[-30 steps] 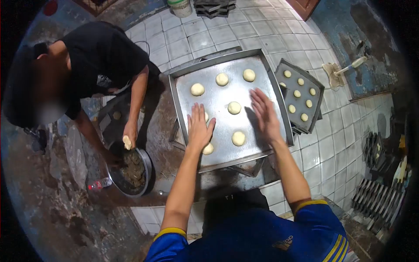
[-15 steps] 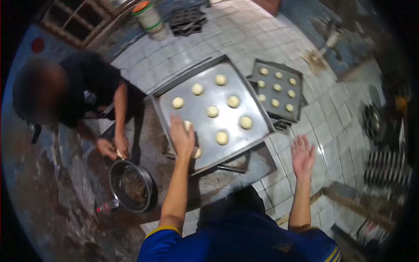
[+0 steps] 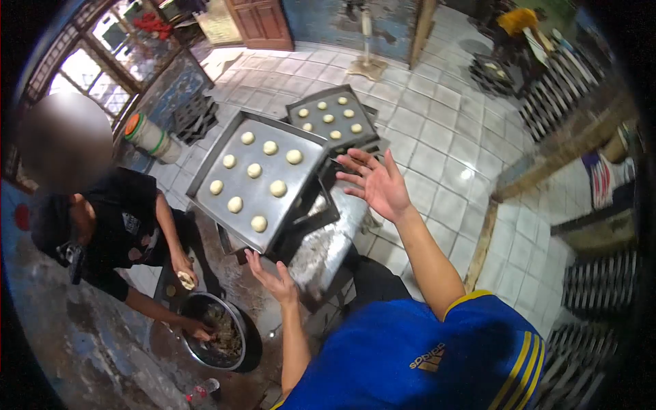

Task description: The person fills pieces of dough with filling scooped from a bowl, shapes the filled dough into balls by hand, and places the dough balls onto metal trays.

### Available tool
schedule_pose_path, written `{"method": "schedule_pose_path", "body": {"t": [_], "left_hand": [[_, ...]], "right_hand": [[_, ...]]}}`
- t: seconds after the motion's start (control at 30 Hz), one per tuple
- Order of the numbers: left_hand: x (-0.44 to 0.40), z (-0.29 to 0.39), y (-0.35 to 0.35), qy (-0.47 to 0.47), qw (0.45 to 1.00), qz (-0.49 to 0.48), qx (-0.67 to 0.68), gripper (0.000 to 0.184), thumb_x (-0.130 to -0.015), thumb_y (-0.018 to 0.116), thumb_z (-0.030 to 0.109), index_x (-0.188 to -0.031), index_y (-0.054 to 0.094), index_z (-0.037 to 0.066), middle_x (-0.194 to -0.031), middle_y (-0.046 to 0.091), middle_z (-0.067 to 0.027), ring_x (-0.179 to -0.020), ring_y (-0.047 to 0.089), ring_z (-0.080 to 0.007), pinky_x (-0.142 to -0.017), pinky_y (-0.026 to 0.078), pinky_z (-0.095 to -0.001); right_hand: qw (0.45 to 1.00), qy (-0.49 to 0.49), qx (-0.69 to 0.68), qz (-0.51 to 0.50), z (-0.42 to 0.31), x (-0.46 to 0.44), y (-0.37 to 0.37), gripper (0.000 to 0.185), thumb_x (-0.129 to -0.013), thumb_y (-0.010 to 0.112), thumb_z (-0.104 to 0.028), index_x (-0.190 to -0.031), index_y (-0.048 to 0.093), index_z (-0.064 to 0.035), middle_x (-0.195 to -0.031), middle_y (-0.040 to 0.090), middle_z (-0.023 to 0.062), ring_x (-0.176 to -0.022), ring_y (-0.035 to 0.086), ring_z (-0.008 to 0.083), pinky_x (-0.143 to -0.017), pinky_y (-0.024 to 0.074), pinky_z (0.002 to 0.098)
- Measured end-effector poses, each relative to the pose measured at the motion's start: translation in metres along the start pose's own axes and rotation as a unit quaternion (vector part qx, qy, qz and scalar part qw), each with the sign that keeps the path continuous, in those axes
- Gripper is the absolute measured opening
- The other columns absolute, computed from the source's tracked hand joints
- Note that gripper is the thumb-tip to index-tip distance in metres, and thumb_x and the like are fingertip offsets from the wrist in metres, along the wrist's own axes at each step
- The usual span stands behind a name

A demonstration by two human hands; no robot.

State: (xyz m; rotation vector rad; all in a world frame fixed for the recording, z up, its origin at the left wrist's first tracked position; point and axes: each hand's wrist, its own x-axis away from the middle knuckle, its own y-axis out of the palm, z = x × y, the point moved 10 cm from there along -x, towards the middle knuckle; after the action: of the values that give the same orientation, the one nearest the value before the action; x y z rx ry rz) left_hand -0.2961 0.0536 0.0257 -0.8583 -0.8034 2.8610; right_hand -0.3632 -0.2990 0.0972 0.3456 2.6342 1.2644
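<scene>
And here's your left hand, fingers loosely spread and nothing in them, at the near corner of the big metal tray; whether a fingertip touches it, you can't tell. Up comes the view of your right hand, palm bared, fingers wide and empty, just off the tray's right side. Nine dough balls sit on that tray in three rows, on top of other trays. Beyond it, a smaller tray carries more balls. Over on your left, a co-worker holds pale dough in one hand, the other inside a round pot of dark mixture.
</scene>
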Motion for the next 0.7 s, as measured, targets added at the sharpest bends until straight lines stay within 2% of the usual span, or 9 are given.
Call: {"method": "schedule_pose_path", "body": {"t": [0.13, 0.27, 0.33, 0.37, 0.4, 0.5, 0.53, 0.6, 0.7], "left_hand": [[0.091, -0.006, -0.027, -0.074, 0.995, -0.003, 0.059, 0.073, -0.102, 0.060, 0.029, -0.162, 0.033, -0.001, -0.171, 0.030, -0.0260, -0.159, 0.026, -0.0427, -0.130, 0.017, -0.0539], [0.132, 0.040, -0.054, -0.077, 0.991, -0.022, 0.103, 0.074, -0.106, 0.056, 0.033, -0.165, 0.027, -0.001, -0.174, 0.026, -0.0232, -0.162, 0.022, -0.0392, -0.132, 0.014, -0.0500], [0.135, 0.057, -0.056, -0.069, 0.983, -0.038, 0.168, 0.075, -0.107, 0.054, 0.034, -0.166, 0.026, -0.001, -0.175, 0.024, -0.0218, -0.163, 0.020, -0.0375, -0.132, 0.014, -0.0492], [0.134, 0.068, -0.048, -0.026, 0.988, -0.056, 0.143, 0.073, -0.107, 0.054, 0.032, -0.166, 0.027, -0.001, -0.174, 0.026, -0.0215, -0.162, 0.022, -0.0369, -0.132, 0.016, -0.0487], [0.135, 0.083, -0.033, 0.016, 0.990, -0.071, 0.123, 0.072, -0.107, 0.055, 0.029, -0.166, 0.027, -0.001, -0.174, 0.027, -0.0212, -0.162, 0.025, -0.0363, -0.131, 0.018, -0.0482], [0.150, 0.099, 0.038, -0.093, 0.942, -0.215, 0.240, 0.060, -0.105, 0.057, 0.013, -0.161, 0.037, -0.002, -0.163, 0.046, -0.0235, -0.151, 0.046, -0.0351, -0.125, 0.033, -0.0434], [0.155, 0.116, 0.054, -0.091, 0.939, -0.220, 0.249, 0.060, -0.105, 0.057, 0.013, -0.161, 0.037, -0.002, -0.163, 0.046, -0.0235, -0.151, 0.046, -0.0351, -0.125, 0.033, -0.0434], [0.169, 0.143, 0.100, -0.120, 0.913, -0.338, 0.193, 0.056, -0.105, 0.060, 0.011, -0.157, 0.042, -0.002, -0.156, 0.053, -0.0239, -0.146, 0.051, -0.0345, -0.122, 0.038, -0.0423], [0.197, 0.130, 0.193, -0.155, 0.873, -0.397, 0.238, 0.056, -0.104, 0.065, 0.013, -0.155, 0.045, 0.000, -0.153, 0.055, -0.0226, -0.142, 0.054, -0.0322, -0.119, 0.041, -0.0420]], "right_hand": [[0.991, -0.049, -0.121, 0.025, -0.017, 0.121, 0.013, 0.086, -0.104, 0.034, -0.078, -0.162, 0.039, -0.0138, -0.160, 0.048, 0.0181, -0.133, 0.061, 0.0371, -0.096, 0.0603, 0.0449], [0.977, -0.043, -0.194, 0.079, -0.012, 0.228, -0.064, 0.082, -0.106, 0.037, -0.074, -0.159, 0.042, -0.0113, -0.157, 0.051, 0.0194, -0.128, 0.064, 0.0367, -0.090, 0.0623, 0.0431], [0.941, -0.061, -0.234, 0.236, -0.017, 0.276, -0.123, 0.073, -0.108, 0.039, -0.067, -0.151, 0.047, -0.0093, -0.153, 0.055, 0.0195, -0.119, 0.067, 0.0340, -0.084, 0.0617, 0.0398], [0.943, -0.092, -0.232, 0.220, -0.029, 0.291, -0.136, 0.069, -0.108, 0.042, -0.064, -0.149, 0.050, -0.0085, -0.151, 0.058, 0.0188, -0.117, 0.067, 0.0330, -0.085, 0.0613, 0.0400], [0.942, -0.114, -0.229, 0.218, -0.040, 0.301, -0.144, 0.067, -0.108, 0.044, -0.062, -0.148, 0.051, -0.0082, -0.149, 0.059, 0.0181, -0.116, 0.067, 0.0320, -0.086, 0.0610, 0.0396], [0.935, -0.156, -0.221, 0.229, -0.077, 0.320, -0.162, 0.065, -0.108, 0.046, -0.061, -0.145, 0.053, -0.0079, -0.147, 0.061, 0.0168, -0.112, 0.068, 0.0299, -0.085, 0.0605, 0.0380], [0.935, -0.152, -0.214, 0.239, -0.081, 0.318, -0.160, 0.065, -0.108, 0.046, -0.061, -0.145, 0.053, -0.0085, -0.146, 0.061, 0.0164, -0.111, 0.068, 0.0293, -0.084, 0.0600, 0.0376], [0.933, -0.151, -0.214, 0.246, -0.094, 0.317, -0.162, 0.065, -0.108, 0.046, -0.062, -0.145, 0.053, -0.0092, -0.145, 0.061, 0.0159, -0.110, 0.068, 0.0286, -0.083, 0.0595, 0.0371], [0.929, -0.148, -0.206, 0.271, -0.120, 0.323, -0.192, 0.067, -0.107, 0.045, -0.064, -0.146, 0.053, -0.0098, -0.147, 0.060, 0.0147, -0.112, 0.067, 0.0274, -0.082, 0.0580, 0.0351]]}}
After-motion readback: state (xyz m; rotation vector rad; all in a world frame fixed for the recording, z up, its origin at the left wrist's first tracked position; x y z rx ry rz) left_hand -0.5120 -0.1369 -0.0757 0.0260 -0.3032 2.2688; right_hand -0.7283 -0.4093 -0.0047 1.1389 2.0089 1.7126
